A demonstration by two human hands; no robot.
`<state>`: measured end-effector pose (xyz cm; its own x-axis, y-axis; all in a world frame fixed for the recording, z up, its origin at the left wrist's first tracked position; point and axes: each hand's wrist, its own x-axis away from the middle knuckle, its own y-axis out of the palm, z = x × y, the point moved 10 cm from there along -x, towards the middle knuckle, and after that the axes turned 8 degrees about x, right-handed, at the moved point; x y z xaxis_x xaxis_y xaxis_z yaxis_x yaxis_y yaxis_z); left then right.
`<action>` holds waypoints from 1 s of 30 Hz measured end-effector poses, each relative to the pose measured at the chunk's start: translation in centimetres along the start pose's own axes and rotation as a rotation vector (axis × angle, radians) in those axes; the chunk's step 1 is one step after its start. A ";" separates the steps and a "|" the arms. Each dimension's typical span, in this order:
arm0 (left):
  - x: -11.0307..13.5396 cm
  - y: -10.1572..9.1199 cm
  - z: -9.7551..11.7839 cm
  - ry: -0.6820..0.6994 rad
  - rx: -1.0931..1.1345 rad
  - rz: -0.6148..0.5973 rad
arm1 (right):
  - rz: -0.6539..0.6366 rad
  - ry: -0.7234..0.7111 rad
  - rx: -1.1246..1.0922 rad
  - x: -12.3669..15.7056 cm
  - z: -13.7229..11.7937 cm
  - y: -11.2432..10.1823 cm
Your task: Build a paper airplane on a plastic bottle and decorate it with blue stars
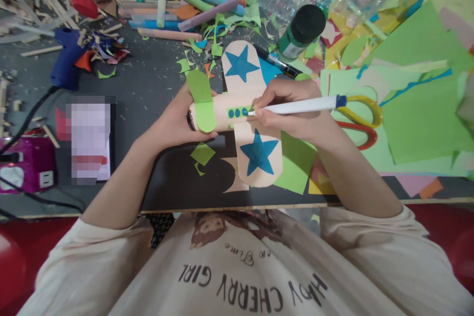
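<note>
A paper airplane model (218,103) with a peach tube body lies across my hands over the table. Each peach wing carries a blue star (259,152), and a green paper strip (203,101) bends over one end. My left hand (176,116) is wrapped round that end of the body. Between the thumb and fingers of my right hand (289,103) is a white pen (299,105) with a dark blue end. Its tip meets the last of three blue dots on a small green strip (237,112) on the body.
Scissors (361,108) with yellow and red handles lie right of my right hand, on green paper sheets (425,84). Behind stand a dark-capped green bottle (301,32) and several markers (177,5). At left are a blue glue gun (66,57), its cord and a phone (91,138).
</note>
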<state>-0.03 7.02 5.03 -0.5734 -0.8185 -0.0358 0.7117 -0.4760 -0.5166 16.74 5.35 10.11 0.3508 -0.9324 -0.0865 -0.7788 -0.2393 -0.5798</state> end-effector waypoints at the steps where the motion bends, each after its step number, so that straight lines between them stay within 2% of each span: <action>1: 0.0 0.0 0.0 -0.002 -0.001 -0.002 | -0.005 0.007 -0.004 0.0 0.1 0.0; 7: 0.0 0.1 0.1 0.000 -0.004 -0.013 | 0.036 0.036 -0.007 0.1 0.8 -0.3; 13: 0.0 0.0 0.1 0.010 0.010 -0.002 | -0.034 0.013 -0.043 -0.1 0.3 0.2; 17: 0.1 0.0 -0.1 -0.002 0.032 0.012 | -0.025 0.038 -0.066 -0.2 0.5 -0.1; 24: 0.2 0.0 -0.2 -0.001 0.047 0.017 | -0.040 -0.050 -0.064 0.1 -0.3 0.2; 30: 0.2 -0.1 -0.3 0.007 0.035 0.020 | -0.052 -0.051 -0.061 -0.1 -0.3 0.2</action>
<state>-0.32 7.01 4.87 -0.5619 -0.8256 -0.0520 0.7368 -0.4709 -0.4851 16.40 5.30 10.29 0.4167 -0.9035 -0.1000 -0.7883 -0.3044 -0.5347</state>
